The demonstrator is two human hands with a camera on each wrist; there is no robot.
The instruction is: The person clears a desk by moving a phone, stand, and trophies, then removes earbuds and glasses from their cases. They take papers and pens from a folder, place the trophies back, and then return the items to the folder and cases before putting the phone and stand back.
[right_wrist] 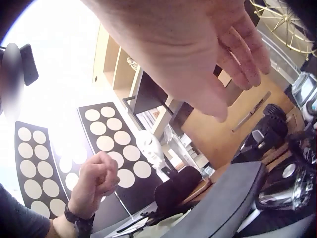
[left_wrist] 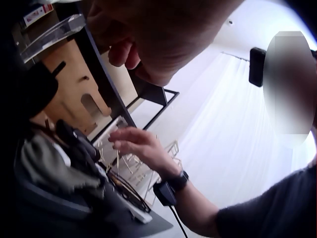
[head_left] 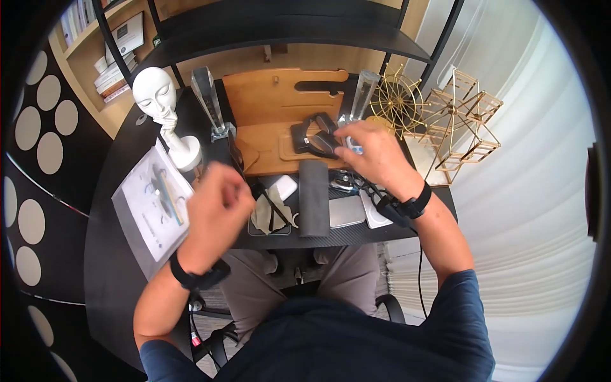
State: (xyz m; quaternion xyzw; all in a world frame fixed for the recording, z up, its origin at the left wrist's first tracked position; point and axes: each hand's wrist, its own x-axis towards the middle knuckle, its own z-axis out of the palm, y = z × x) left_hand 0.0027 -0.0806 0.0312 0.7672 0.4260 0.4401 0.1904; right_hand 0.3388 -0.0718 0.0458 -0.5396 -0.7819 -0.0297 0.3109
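My left hand (head_left: pixel 219 207) is raised over the front left of the desk, blurred, with its fingers curled and nothing visible in them. In the right wrist view the left hand (right_wrist: pixel 95 181) looks like a loose fist. My right hand (head_left: pixel 380 156) hovers at the right with its fingers extended, the fingertips beside a black strap-like device (head_left: pixel 310 141) on the wooden stand (head_left: pixel 280 102). Below and between the hands lies a long grey case (head_left: pixel 313 198). To its left are a grey-green cloth (head_left: pixel 264 218) and a small white case (head_left: pixel 284 186).
A white face sculpture (head_left: pixel 154 94) and a printed sheet (head_left: pixel 153 219) are at the left. Clear trophies (head_left: pixel 207 99) flank the stand. Gold wheel models (head_left: pixel 455 114) stand at the right. A silver flat box (head_left: pixel 347 211) lies near the front edge, with a black shelf (head_left: pixel 286 38) behind.
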